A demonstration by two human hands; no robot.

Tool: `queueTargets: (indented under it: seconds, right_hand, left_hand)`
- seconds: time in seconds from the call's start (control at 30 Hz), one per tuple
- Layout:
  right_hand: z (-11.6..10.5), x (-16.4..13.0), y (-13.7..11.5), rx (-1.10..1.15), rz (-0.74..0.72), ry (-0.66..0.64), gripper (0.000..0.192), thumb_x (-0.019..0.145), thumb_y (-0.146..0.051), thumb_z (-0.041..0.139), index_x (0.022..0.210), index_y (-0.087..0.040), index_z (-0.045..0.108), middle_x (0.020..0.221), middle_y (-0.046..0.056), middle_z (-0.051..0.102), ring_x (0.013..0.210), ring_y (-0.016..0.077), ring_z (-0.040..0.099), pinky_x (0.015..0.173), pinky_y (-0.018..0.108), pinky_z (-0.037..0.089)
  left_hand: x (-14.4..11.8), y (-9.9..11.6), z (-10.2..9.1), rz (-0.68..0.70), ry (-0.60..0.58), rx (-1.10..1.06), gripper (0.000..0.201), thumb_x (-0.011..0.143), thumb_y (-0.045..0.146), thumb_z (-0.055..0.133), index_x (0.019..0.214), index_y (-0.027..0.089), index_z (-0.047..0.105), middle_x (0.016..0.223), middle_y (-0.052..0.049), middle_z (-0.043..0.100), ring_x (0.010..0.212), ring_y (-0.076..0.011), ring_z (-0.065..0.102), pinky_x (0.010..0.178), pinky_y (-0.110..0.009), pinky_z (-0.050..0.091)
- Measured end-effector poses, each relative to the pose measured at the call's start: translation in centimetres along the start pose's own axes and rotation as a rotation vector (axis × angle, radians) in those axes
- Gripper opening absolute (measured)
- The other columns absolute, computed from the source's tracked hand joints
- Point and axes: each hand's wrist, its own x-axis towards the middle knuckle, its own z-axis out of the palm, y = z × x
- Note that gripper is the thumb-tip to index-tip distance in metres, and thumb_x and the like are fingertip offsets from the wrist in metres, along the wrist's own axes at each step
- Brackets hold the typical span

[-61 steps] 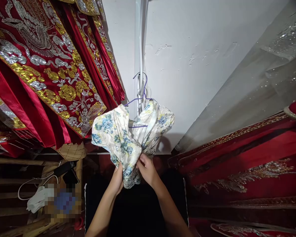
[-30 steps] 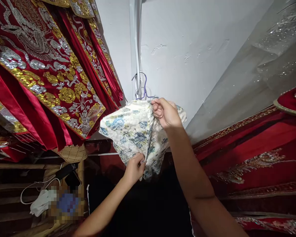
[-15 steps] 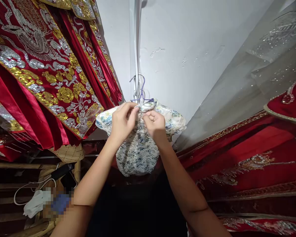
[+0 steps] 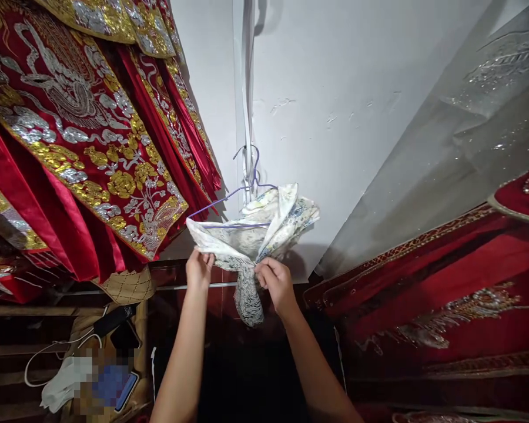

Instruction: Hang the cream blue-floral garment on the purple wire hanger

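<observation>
A pale floral blouse (image 4: 291,226) hangs partly off a purple wire hanger (image 4: 216,203), which is hooked up by the white wall. Its left side has slid down the hanger, so the bare wire shows there and the pale inside of the cloth is turned out. My left hand (image 4: 198,270) pinches the cloth below the hanger's left end. Closed on the blouse's front edge near the middle is my right hand (image 4: 274,282). The gathered lower part of the blouse dangles in a bunch between my hands.
Red gowns with gold and silver embroidery (image 4: 123,182) hang at the left. More red beaded garments (image 4: 462,311) and a sheer sparkly cloth (image 4: 498,123) are at the right. A bamboo stand (image 4: 141,329) at lower left bears a phone (image 4: 127,392), cables and a white bag (image 4: 66,382).
The blouse's left shoulder has come off the hanger and its front is spread open. Both hands have moved down, the left one also further left.
</observation>
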Motion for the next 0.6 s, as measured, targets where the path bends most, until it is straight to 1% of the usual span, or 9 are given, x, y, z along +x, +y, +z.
queueTargets:
  seconds: [0.07, 0.1, 0.2, 0.27, 0.33, 0.4, 0.47, 0.53, 0.6]
  right_hand:
    - [-1.3, -0.7, 1.2, 0.084, 0.053, -0.044, 0.022, 0.081, -0.033, 0.056, 0.063, -0.02, 0.056, 0.044, -0.006, 0.035, 0.043, 0.0098, 0.028, 0.046, 0.026, 0.022]
    - [-2.1, -1.0, 1.6, 0.102, 0.079, -0.093, 0.024, 0.081, -0.034, 0.058, 0.062, -0.021, 0.055, 0.043, -0.007, 0.033, 0.042, 0.0093, 0.025, 0.046, 0.026, 0.02]
    - [-4.3, -1.3, 2.3, 0.025, 0.124, -0.23, 0.029, 0.08, -0.04, 0.063, 0.06, -0.02, 0.055, 0.046, -0.006, 0.034, 0.044, 0.0093, 0.025, 0.046, 0.026, 0.021]
    - [-4.9, -1.2, 2.0, -0.085, 0.061, -0.182, 0.028, 0.083, -0.044, 0.063, 0.068, -0.02, 0.06, 0.055, -0.003, 0.045, 0.05, 0.0118, 0.037, 0.05, 0.027, 0.031]
    - [-4.8, -0.9, 1.4, -0.173, -0.051, -0.082, 0.027, 0.087, -0.047, 0.061, 0.086, -0.021, 0.067, 0.076, 0.002, 0.06, 0.07, 0.0175, 0.054, 0.066, 0.03, 0.045]
    - [-4.2, -0.8, 0.5, -0.206, -0.091, -0.076, 0.031, 0.09, -0.05, 0.057, 0.103, -0.023, 0.067, 0.1, 0.006, 0.066, 0.098, 0.0229, 0.059, 0.089, 0.035, 0.048]
    - [-3.4, -0.9, -0.3, -0.168, -0.02, -0.191, 0.036, 0.092, -0.052, 0.052, 0.109, -0.024, 0.066, 0.104, 0.008, 0.067, 0.108, 0.0254, 0.059, 0.096, 0.038, 0.047]
    - [-2.7, -1.0, -1.2, -0.097, 0.072, -0.337, 0.035, 0.091, -0.05, 0.055, 0.111, -0.023, 0.066, 0.099, 0.007, 0.068, 0.103, 0.0261, 0.062, 0.091, 0.039, 0.051]
    - [-2.3, -0.7, -2.4, -0.099, 0.091, -0.45, 0.029, 0.085, -0.042, 0.064, 0.106, -0.022, 0.068, 0.092, 0.006, 0.069, 0.092, 0.0257, 0.065, 0.082, 0.037, 0.053]
  left_hand:
    - [-1.6, -1.3, 1.4, -0.116, -0.053, 0.001, 0.025, 0.083, 0.038, 0.068, 0.077, 0.015, 0.059, 0.067, -0.001, 0.061, 0.062, -0.012, 0.058, 0.066, -0.028, 0.049]
    - [-2.0, -1.3, 2.0, -0.136, -0.127, 0.048, 0.023, 0.079, 0.035, 0.072, 0.079, 0.014, 0.063, 0.071, -0.002, 0.064, 0.066, -0.0138, 0.06, 0.068, -0.029, 0.049]
    - [-2.3, 0.7, 4.0, -0.144, -0.408, 0.159, 0.023, 0.076, 0.035, 0.076, 0.077, 0.014, 0.066, 0.076, -0.003, 0.066, 0.075, -0.0164, 0.06, 0.074, -0.028, 0.048]
    - [-3.0, 2.8, 5.2, -0.058, -0.577, 0.219, 0.025, 0.085, 0.039, 0.068, 0.079, 0.016, 0.065, 0.078, -0.002, 0.063, 0.077, -0.0158, 0.058, 0.075, -0.027, 0.046]
    - [-4.5, 4.6, 6.5, 0.028, -0.677, 0.244, 0.025, 0.092, 0.04, 0.06, 0.086, 0.017, 0.064, 0.081, -0.002, 0.062, 0.077, -0.0156, 0.056, 0.075, -0.027, 0.045]
    - [-6.3, 5.8, 7.7, 0.084, -0.759, 0.273, 0.023, 0.095, 0.039, 0.057, 0.09, 0.017, 0.065, 0.086, -0.004, 0.063, 0.082, -0.0174, 0.058, 0.077, -0.028, 0.046]
    - [-7.8, 6.5, 8.4, 0.167, -0.785, 0.318, 0.024, 0.097, 0.038, 0.055, 0.092, 0.017, 0.066, 0.092, -0.007, 0.065, 0.089, -0.02, 0.06, 0.082, -0.03, 0.047]
    - [-8.2, 6.7, 8.5, 0.274, -0.724, 0.377, 0.023, 0.097, 0.036, 0.054, 0.095, 0.018, 0.069, 0.098, -0.009, 0.066, 0.095, -0.0222, 0.062, 0.088, -0.033, 0.047]
    - [-7.7, 6.6, 7.7, 0.357, -0.646, 0.45, 0.024, 0.097, 0.037, 0.054, 0.105, 0.022, 0.07, 0.109, -0.01, 0.066, 0.105, -0.0245, 0.062, 0.095, -0.035, 0.047]
